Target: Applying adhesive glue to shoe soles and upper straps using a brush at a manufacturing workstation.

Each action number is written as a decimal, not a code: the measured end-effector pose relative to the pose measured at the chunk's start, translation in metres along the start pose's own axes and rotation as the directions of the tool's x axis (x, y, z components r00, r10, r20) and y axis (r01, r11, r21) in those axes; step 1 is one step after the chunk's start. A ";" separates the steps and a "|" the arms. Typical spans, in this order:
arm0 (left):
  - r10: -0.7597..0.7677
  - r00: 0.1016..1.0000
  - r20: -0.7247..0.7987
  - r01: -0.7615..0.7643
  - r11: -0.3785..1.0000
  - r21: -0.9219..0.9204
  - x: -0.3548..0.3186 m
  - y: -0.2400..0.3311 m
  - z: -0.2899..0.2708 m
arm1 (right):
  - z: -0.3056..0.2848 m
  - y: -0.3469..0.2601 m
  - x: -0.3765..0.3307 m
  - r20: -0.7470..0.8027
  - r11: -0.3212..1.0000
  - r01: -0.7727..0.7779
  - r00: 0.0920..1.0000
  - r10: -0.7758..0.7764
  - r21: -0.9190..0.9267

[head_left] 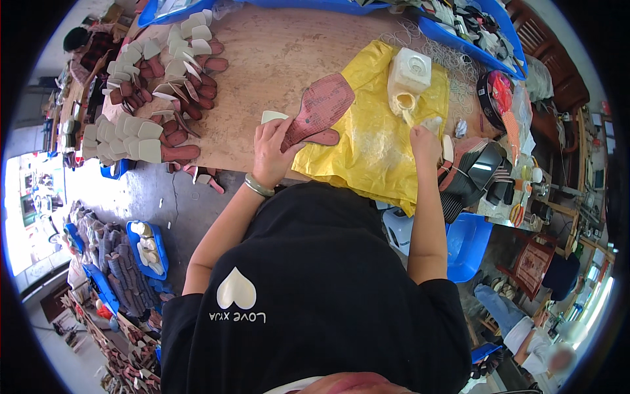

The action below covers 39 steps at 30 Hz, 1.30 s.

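My left hand [270, 152] grips a reddish-brown insole board [326, 100] by its narrow part, over the table's near edge. A second reddish piece [323, 137] pokes out below it, and a pale flap [274, 116] shows behind my fingers. My right hand [425, 142] is closed round a pale, crusted brush or stick [408, 119]; its far end reaches the cut-open mouth of a white plastic jug [411, 73]. Most of the handle is hidden in my fist. The jug lies on a yellow plastic sheet [367, 154] smeared with whitish residue.
Overlapping reddish insoles with pale ends [141, 139] cover the table's left side. Bundled dark soles [469, 167] stand right of my right hand. Blue bins [476, 39] line the far edge, near tangled string [426, 43]. Another blue tub [467, 246] sits below on the right.
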<state>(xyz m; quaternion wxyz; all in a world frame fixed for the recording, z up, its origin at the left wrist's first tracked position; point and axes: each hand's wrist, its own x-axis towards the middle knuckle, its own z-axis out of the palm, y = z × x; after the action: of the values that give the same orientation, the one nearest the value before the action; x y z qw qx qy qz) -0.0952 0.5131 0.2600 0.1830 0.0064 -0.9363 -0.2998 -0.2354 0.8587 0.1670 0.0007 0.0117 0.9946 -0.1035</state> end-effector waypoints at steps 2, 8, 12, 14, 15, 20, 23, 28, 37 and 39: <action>-0.006 1.000 0.000 0.006 1.000 0.010 0.002 0.002 0.001 | -0.005 -0.003 -0.010 0.039 0.943 -0.036 0.999 0.024 0.332; 0.014 1.000 -0.028 -0.013 1.000 0.024 -0.001 -0.001 0.003 | -0.075 -0.064 -0.050 0.052 0.337 -0.011 0.992 -0.115 0.941; 0.071 0.997 -0.032 -0.071 0.997 -0.003 0.000 0.000 -0.009 | -0.096 -0.078 -0.038 -0.042 0.479 0.146 0.974 -0.222 0.866; 0.041 0.999 -0.002 -0.041 0.994 -0.099 -0.006 -0.001 -0.016 | -0.104 -0.086 -0.021 -0.048 0.513 0.178 0.965 -0.257 0.840; 0.033 0.999 -0.009 -0.033 0.995 -0.095 -0.008 -0.001 -0.019 | -0.108 -0.090 -0.014 -0.049 0.547 0.207 0.956 -0.289 0.811; 0.011 0.998 -0.060 -0.016 0.996 -0.093 -0.018 -0.007 -0.033 | -0.132 -0.117 0.009 -0.129 0.459 0.280 0.934 -0.332 0.843; -0.035 0.996 -0.078 0.028 0.996 -0.089 -0.028 -0.018 -0.046 | -0.136 -0.125 0.001 -0.121 0.449 0.323 0.899 -0.421 0.833; -0.093 0.993 -0.074 0.082 0.987 -0.137 -0.048 -0.032 -0.065 | -0.136 -0.150 0.011 -0.043 0.396 0.407 0.740 -0.671 0.823; -0.116 0.990 -0.077 0.106 0.986 -0.126 -0.071 -0.050 -0.078 | -0.152 -0.297 0.041 0.115 0.302 0.626 0.322 -0.940 0.719; -0.142 0.985 -0.093 0.131 0.984 -0.118 -0.076 -0.053 -0.081 | -0.164 -0.325 0.033 0.158 0.268 0.591 0.232 -0.960 0.761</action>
<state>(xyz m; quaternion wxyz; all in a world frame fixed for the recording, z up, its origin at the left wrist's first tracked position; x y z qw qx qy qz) -0.0018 0.4332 0.2655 0.2092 0.0756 -0.9050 -0.3625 -0.2761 0.5750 0.3941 0.2590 -0.5528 0.7018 -0.3670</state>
